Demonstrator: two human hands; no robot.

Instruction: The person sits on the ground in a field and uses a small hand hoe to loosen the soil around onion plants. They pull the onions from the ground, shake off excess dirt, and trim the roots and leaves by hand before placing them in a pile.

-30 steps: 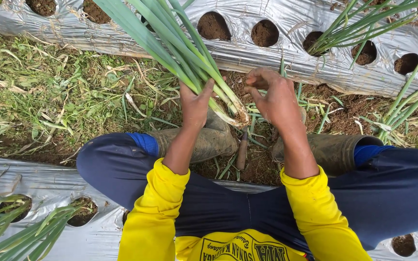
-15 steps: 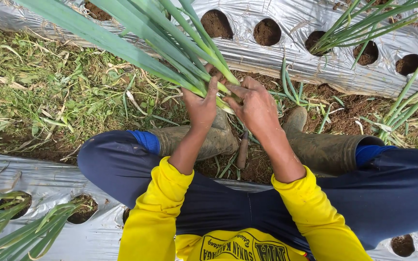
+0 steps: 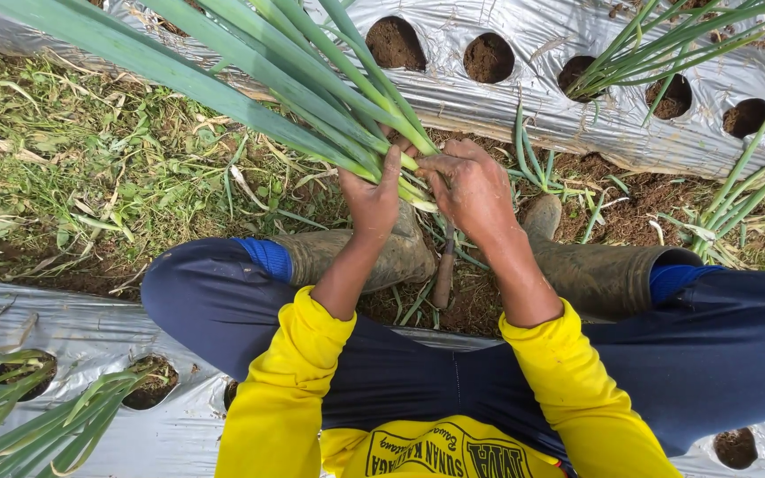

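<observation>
Bunch of green onions (image 3: 294, 80) held at centre frame, stalks fanning out to upper left, pale base ends pinched between both hands. Left hand (image 3: 372, 199) wrapped around the lower stalks, fingers closed on them. Right hand (image 3: 471, 190) just beside, touching the base of the bunch, fingers curled onto the pale ends; exact pinch hidden behind the knuckles.

Counted: one bunch in hand, individual stalks too overlapped to number. Two rubber boots (image 3: 374, 257) below the hands, on bare soil. One dark-handled tool (image 3: 444, 274) lying between the boots. Silver plastic mulch (image 3: 506, 97) across the top with six planting holes in view, two carrying standing onion plants (image 3: 666, 49) at upper right. Second mulch strip at lower left, more onion leaves there.

Against half a second ago: hands closer together, right hand slid onto the base; bunch at much the same angle.
</observation>
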